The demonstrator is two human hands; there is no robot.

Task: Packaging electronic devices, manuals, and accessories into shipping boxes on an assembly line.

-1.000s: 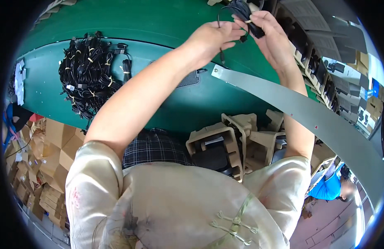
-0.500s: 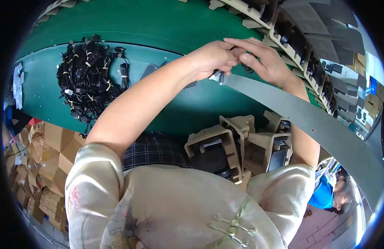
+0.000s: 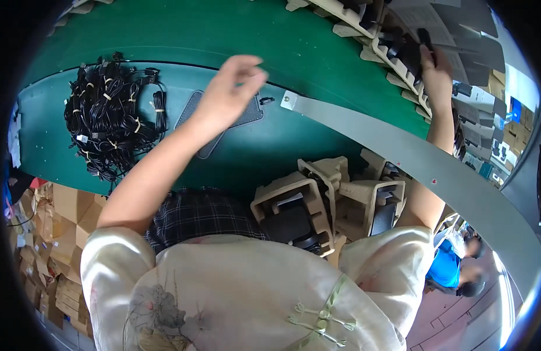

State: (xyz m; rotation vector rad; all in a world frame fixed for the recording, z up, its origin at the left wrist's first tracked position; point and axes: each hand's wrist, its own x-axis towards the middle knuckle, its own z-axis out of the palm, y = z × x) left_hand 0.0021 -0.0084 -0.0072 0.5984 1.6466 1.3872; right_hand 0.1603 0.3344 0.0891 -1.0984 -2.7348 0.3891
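Note:
At the upper right, my right hand [image 3: 437,75] grips a black cable bundle [image 3: 424,38] above a row of beige moulded trays [image 3: 377,48] that hold black parts. My left hand [image 3: 238,88] is raised over the table, slightly blurred, its fingers loosely curled and thumb apart with nothing visible between them. Beneath it, partly covered by the hand and wrist, lie flat dark grey mesh-topped pieces [image 3: 252,116]. A small black cable plug [image 3: 266,100] sticks out beside them. Farther left is a large heap of tied black cables [image 3: 109,120], with one tied bundle [image 3: 159,111] at its right edge.
A grey metal strip [image 3: 364,120] arches from the table toward the lower right, below my right forearm. More beige trays [image 3: 317,190] with black devices stand close to my lap. Cardboard boxes [image 3: 71,202] are stacked at the left. Other people [image 3: 449,266] are at the lower right.
My hands, together before, are now apart. The right has carried the black cable bundle to the trays; the left has moved left, uncovering the metal strip's end. The whole view has shifted slightly.

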